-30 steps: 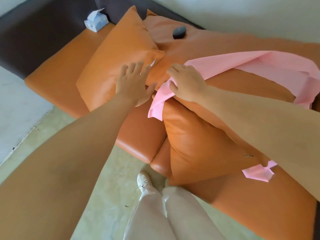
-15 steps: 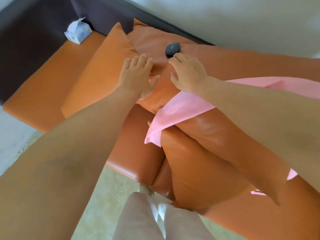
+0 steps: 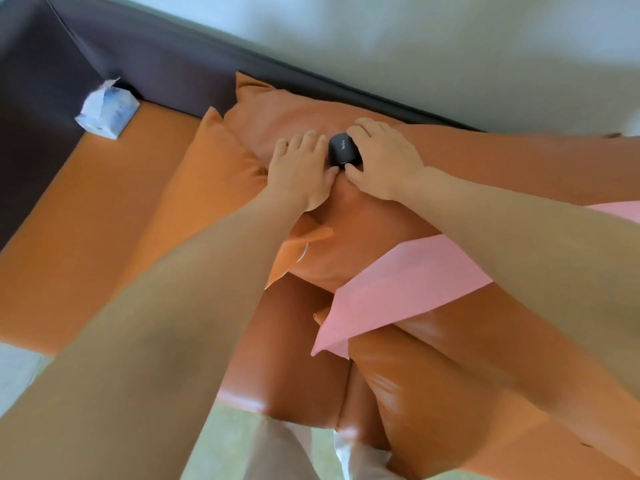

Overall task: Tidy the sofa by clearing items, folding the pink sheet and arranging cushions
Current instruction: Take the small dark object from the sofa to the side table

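Note:
A small black case lies on an orange cushion at the back of the sofa. My right hand curls round the case, fingers over its far side and thumb at its near edge. Flat on the same cushion just left of the case rests my left hand, its fingers straight and its thumb beside the case. The pink sheet drapes across the cushions below my right forearm, one corner hanging toward the sofa's front. A second orange cushion leans to the left.
A white and blue tissue pack sits in the sofa's back left corner against the dark backrest. The orange seat stretches left. Another orange cushion lies at the front right. Pale floor and my legs show below.
Both hands moved away from the pink sheet, up onto the back cushion. My right hand let go of the sheet and closed round the black case.

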A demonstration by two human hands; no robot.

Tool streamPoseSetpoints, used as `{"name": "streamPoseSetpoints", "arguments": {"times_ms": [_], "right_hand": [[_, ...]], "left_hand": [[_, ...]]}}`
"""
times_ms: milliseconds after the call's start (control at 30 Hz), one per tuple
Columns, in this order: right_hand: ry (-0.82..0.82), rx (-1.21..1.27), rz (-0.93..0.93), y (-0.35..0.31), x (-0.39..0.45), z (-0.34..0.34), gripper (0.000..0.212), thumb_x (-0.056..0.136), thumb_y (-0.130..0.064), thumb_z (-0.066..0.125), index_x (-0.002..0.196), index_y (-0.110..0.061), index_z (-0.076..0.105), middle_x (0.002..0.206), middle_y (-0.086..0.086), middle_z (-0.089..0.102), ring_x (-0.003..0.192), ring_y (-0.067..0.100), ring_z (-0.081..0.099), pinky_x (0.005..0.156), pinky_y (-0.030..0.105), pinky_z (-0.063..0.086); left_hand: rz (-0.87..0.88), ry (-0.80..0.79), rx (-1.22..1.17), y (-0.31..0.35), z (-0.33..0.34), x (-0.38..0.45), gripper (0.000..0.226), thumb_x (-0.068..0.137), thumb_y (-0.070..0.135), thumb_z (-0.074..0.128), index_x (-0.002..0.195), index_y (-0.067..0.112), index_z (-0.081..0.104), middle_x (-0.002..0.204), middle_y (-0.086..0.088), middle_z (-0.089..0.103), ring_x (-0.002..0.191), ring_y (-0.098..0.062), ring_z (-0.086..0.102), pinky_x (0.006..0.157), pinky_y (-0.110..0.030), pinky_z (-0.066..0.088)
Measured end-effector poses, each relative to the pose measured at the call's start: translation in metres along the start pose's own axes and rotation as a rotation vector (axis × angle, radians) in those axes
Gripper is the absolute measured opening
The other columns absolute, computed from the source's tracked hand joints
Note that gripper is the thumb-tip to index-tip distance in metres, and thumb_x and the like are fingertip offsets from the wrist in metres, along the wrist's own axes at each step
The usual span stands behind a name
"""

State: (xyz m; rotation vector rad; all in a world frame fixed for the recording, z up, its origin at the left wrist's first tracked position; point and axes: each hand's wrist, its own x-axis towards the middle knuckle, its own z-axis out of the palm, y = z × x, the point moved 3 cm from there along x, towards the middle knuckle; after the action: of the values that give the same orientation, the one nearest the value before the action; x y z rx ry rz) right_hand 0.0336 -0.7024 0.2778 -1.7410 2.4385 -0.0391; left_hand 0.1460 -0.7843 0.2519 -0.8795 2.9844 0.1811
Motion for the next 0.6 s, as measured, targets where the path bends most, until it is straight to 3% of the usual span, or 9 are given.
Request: {"name": "streamPoseSetpoints", "arguments": {"times_ms": [167,333,467,600], "right_hand": [[-0.018,0.068,-0.012,0.008,0.002,0.0,0.052,0.084,-0.032,0.061,0.129,-0.007,0.049,0.13,0.01,0.054,0.119,0.029,0.05,0.105,0.039,0.033],[-0.07,0.097,0.009,0.007,0.006,0.0,0.057,0.087,-0.03,0.061,0.138,-0.015,0.04,0.141,0.002,0.046,0.131,0.022,0.04,0.116,0.042,0.01],[-0.042,0.151,-0.012,0.006,0.006,-0.005,0.055,0.086,-0.025,0.066,0.135,-0.012,0.044,0.136,0.005,0.05,0.127,0.022,0.043,0.116,0.036,0.015],[0.051,0.233,-0.029,0.003,-0.009,-0.013,0.051,0.083,-0.016,0.069,0.129,-0.006,0.048,0.132,0.009,0.051,0.123,0.025,0.046,0.111,0.031,0.024]], "left_hand": [[0.116,-0.032,-0.048,-0.003,0.007,0.018,0.066,0.096,0.051,0.04,0.148,0.013,0.026,0.151,-0.005,0.032,0.136,-0.026,0.031,0.107,-0.044,0.019],[0.191,-0.081,-0.195,-0.005,0.003,0.029,0.069,0.094,0.041,0.052,0.149,0.013,0.023,0.153,-0.004,0.03,0.138,-0.024,0.029,0.108,-0.044,0.018],[0.215,-0.045,-0.263,-0.002,0.001,0.027,0.067,0.092,0.033,0.057,0.148,0.01,0.027,0.15,-0.006,0.034,0.136,-0.023,0.031,0.106,-0.04,0.02],[0.259,0.087,-0.262,0.003,-0.006,0.017,0.066,0.091,0.03,0.06,0.146,0.006,0.032,0.147,-0.011,0.039,0.135,-0.026,0.035,0.106,-0.037,0.02]]}}
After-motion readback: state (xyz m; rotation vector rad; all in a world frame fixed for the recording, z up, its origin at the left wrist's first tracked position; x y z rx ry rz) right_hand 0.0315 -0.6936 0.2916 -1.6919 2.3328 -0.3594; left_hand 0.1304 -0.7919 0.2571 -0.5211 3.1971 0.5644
